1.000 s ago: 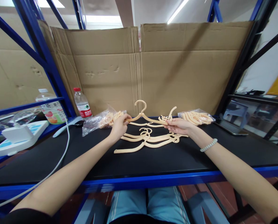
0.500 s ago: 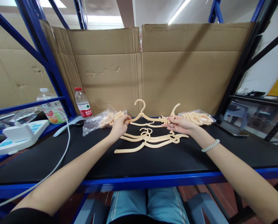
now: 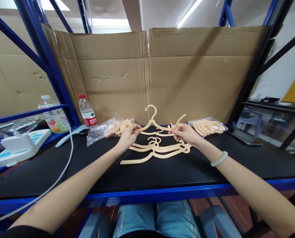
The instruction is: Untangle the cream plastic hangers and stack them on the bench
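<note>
A cream plastic clothes hanger [image 3: 152, 123] is held above the table with its hook pointing up. My left hand [image 3: 129, 135] is closed on the end of its left arm. My right hand [image 3: 186, 134] pinches the hanger's right side, where a curved arm piece [image 3: 181, 119] sticks up from the fingers. The exact joint there is hidden by my fingertips. Nearer to me, several more cream hangers [image 3: 153, 154] lie overlapping on the black tabletop [image 3: 177, 173]. Another hanger [image 3: 159, 134] shows just behind them, below the held one.
A clear bag of hanger parts [image 3: 107, 129] lies at the left, another bag [image 3: 208, 126] at the right. Water bottle [image 3: 88, 112], juice bottle [image 3: 54, 115], power strip [image 3: 35, 138] and a white cable [image 3: 69, 155] sit left. Cardboard [image 3: 112, 76] walls the back.
My right hand has moved a little left and its fingers have closed in on the hanger. The upright arm piece has shifted left and tilted further over. The left hand stays on the hanger.
</note>
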Demonstrator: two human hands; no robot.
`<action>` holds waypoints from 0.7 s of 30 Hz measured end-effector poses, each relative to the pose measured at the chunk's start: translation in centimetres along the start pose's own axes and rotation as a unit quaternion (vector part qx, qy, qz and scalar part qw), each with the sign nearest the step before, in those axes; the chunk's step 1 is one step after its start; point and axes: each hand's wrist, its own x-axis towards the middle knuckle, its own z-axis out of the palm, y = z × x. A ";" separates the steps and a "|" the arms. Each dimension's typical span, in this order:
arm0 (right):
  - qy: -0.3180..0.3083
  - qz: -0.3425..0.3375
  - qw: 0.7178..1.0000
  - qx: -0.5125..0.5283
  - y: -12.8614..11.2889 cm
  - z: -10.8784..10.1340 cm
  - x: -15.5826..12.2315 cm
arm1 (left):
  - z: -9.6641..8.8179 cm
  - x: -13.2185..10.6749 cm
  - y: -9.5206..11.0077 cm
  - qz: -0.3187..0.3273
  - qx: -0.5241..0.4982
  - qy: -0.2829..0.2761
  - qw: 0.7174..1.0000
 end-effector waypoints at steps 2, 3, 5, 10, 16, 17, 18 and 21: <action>0.033 -0.038 0.999 0.012 -0.1 0.4 0.1 | -0.1 -0.1 0.4 0.017 -0.007 0.021 1.000; 0.050 -0.058 0.997 0.021 -0.2 0.6 0.1 | -0.1 0.0 0.6 0.023 -0.023 0.041 0.999; 0.083 -0.097 0.991 0.044 -0.6 0.9 0.0 | -0.1 0.0 1.1 0.017 -0.097 0.112 0.989; 0.126 -0.159 0.977 0.059 -1.7 2.3 -0.5 | 1.4 -1.0 3.5 -0.159 -0.408 0.109 0.892; -0.017 -0.141 0.988 -0.062 -1.3 5.2 -1.9 | 4.4 -4.2 6.4 -0.145 -0.490 -0.144 0.848; -0.039 -0.143 0.986 -0.082 -1.1 5.5 -2.1 | 4.6 -4.5 6.6 -0.137 -0.484 -0.136 0.854; -0.057 -0.147 0.982 -0.103 -1.0 5.7 -2.3 | 4.7 -4.8 6.7 -0.135 -0.479 -0.126 0.858; -0.084 -0.163 0.969 -0.166 -0.8 5.6 -2.7 | 4.5 -5.0 6.7 -0.150 -0.477 -0.094 0.861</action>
